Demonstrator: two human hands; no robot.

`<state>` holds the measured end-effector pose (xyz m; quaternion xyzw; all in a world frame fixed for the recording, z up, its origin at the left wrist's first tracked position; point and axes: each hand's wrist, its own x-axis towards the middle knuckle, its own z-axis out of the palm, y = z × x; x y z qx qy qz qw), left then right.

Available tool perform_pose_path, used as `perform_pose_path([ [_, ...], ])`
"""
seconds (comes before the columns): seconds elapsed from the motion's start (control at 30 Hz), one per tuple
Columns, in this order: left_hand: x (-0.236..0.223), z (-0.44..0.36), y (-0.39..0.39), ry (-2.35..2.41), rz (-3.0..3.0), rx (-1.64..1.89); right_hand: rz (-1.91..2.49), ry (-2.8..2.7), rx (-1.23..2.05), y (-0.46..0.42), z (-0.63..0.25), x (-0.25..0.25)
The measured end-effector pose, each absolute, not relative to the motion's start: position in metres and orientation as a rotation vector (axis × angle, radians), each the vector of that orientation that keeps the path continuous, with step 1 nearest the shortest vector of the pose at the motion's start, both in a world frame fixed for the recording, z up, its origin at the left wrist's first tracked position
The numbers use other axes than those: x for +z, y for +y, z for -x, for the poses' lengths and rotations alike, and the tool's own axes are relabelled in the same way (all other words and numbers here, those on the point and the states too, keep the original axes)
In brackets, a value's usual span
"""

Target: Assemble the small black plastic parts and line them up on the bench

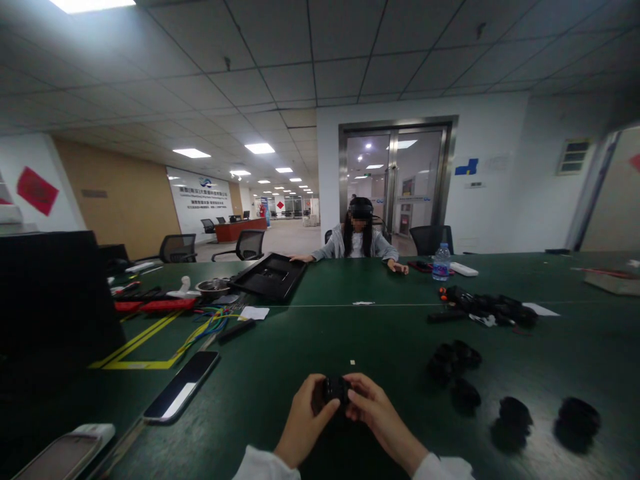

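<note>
Between my two hands, above the green table, is a small black ribbed cylindrical part [336, 389]. My left hand [309, 413] grips it from the left, thumb in front and fingers behind. On the other side my right hand [375, 410] pinches it with thumb and fingertips. What the fingers cover of the part cannot be made out. Several similar black round parts lie to the right of my hands, among them a curved one [515, 415], another at the far right [579, 420] and a cluster [453, 359] farther back.
Left of me lie a phone [184, 387], coloured wires [213, 323], a black tray [270, 275] and a metal bowl [213, 287]. A water bottle [441, 262] and a black jointed assembly [487, 307] stand to the right. Across the green table [310, 333] sits a person [356, 233] wearing a headset.
</note>
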<state>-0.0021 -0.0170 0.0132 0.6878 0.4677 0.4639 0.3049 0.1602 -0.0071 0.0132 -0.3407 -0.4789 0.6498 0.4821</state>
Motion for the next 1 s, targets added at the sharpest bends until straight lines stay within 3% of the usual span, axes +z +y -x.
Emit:
perform_pose_path([
  [1.0,0.004,0.006,-0.012,1.17,-1.734,1.267,0.852,-1.181,1.546,-0.009,-0.16,0.018],
])
